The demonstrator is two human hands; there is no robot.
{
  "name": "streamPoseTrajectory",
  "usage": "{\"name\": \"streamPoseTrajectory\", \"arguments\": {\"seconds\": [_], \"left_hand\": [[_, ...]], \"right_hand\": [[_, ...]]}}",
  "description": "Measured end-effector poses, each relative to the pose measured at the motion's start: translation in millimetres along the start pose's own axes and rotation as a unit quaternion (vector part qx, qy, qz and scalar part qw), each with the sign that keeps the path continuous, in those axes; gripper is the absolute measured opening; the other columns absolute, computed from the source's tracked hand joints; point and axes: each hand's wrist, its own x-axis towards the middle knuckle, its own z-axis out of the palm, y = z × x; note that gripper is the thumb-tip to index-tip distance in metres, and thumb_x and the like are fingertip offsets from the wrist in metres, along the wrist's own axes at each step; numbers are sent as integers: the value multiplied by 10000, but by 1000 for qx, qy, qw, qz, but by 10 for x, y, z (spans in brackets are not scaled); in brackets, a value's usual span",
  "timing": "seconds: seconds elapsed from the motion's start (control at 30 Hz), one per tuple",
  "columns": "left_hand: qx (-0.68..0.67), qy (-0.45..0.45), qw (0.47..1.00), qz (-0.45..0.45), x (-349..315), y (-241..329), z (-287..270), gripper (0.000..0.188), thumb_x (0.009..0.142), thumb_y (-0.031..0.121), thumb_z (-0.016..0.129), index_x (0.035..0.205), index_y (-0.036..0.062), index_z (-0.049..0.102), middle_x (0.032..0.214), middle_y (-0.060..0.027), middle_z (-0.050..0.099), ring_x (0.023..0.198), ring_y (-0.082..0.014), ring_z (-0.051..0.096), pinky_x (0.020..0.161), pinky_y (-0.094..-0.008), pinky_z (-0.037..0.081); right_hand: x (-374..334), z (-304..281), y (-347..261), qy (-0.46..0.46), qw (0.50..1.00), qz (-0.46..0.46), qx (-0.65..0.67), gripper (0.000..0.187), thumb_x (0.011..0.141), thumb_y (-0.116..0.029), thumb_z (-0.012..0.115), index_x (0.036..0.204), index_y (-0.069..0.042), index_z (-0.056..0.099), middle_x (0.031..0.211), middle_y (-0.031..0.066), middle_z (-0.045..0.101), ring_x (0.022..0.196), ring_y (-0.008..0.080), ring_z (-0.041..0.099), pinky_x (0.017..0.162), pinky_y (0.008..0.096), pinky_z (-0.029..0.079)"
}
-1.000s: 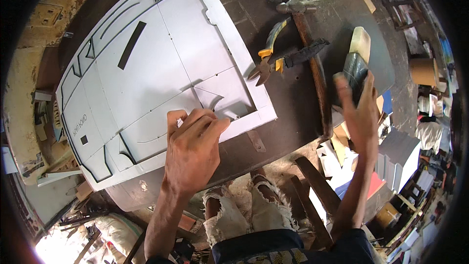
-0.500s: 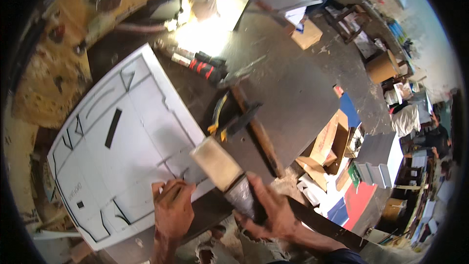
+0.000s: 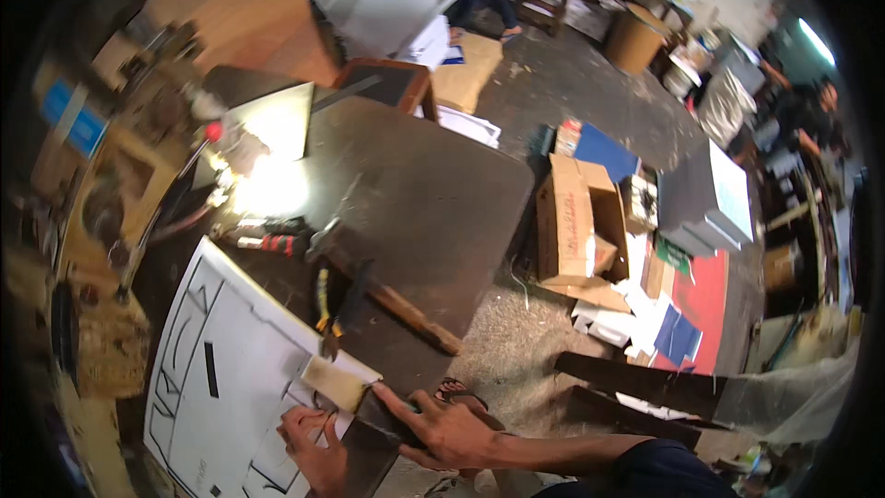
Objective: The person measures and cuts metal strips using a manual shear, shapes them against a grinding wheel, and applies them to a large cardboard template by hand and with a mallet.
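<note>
Quite busy

The right hand (image 3: 454, 433) holds a pale boxy block (image 3: 334, 382) over a flat white board with black lines (image 3: 251, 367), near the dark worktop's (image 3: 442, 194) near edge. Apart from it, the left hand (image 3: 317, 454) curls; I cannot tell on what.

One hammer (image 3: 406, 311), one white board (image 3: 249, 350)

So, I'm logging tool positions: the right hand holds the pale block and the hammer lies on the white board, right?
The hammer isn't on the white board; it lies on the dark tabletop beside it, as the head view shows. The right hand does hold the pale block.
</note>
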Motion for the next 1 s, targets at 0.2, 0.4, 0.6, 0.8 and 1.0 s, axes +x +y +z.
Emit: {"name": "streamPoseTrajectory", "arguments": {"seconds": [0.2, 0.4, 0.6, 0.8, 1.0], "left_hand": [[63, -47, 997, 9, -88, -177, -21, 530, 748, -28, 736, 1208, 0, 474, 743, -90, 613, 849, -271, 634, 860, -357, 473], [123, -72, 990, -4, -40, -111, -63, 350, 849, 112, 739, 1140, -20, 593, 919, -115, 721, 876, -267, 670, 873, -380, 522], [163, -130, 977, 35, 28, -167, -134, 342, 815, 130, 751, 1125, 53, 626, 959, -97, 703, 957, -263, 660, 880, -372, 526], [70, -102, 992, 36, 43, -112, -112, 174, 733, 70, 809, 780, 2, 656, 1218, -198, 581, 963, -375, 638, 936, -431, 476], [77, -121, 988, -59, -49, -79, -232, 949, 725, 68, 831, 1517, 72, 308, 1141, -127, 656, 1079, -285, 608, 989, -439, 432]], "right_hand": [[-161, 268, 26, 113, 991, -19, 68, 985, 879, -301, 673, 1604, -136, 28, 1065, 224, 515, 764, 377, 661, 520, 434, 547], [-53, 483, 10, 108, 991, 5, 78, 1049, 822, -264, 737, 1608, -154, 50, 1063, 240, 531, 736, 385, 664, 533, 414, 554], [-119, 375, 16, 170, 983, -10, 73, 1042, 830, -303, 738, 1607, -161, 58, 1051, 233, 540, 703, 369, 671, 515, 423, 552], [-106, 319, 54, 125, 991, 2, 52, 1014, 849, -326, 711, 1606, -158, 56, 1083, 231, 549, 733, 376, 674, 529, 428, 559], [-130, 389, -3, 106, 992, 49, 49, 886, 874, -360, 678, 1498, 72, 222, 1157, 292, 553, 862, 439, 669, 712, 510, 558]]}}
